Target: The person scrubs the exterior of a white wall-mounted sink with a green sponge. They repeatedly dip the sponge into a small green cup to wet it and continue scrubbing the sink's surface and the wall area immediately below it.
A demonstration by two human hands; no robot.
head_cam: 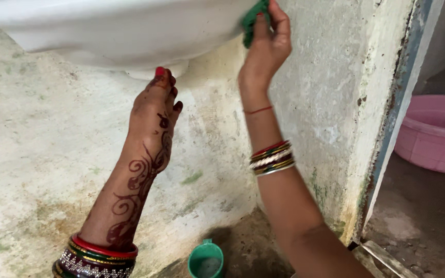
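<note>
Under the white wash basin [114,36], left hand [153,121] presses fingertips up against its underside, fingers together, holding nothing. Right hand [266,46] pinches green scrub pad [253,19] against basin's right edge. Green mug [206,260] on floor below basin; pink tub [433,134] far right of it.

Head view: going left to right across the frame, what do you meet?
Left hand touching the underside of the white basin → green mug on the floor → right hand holding a green scrub pad → blue door frame → pink tub.
</note>
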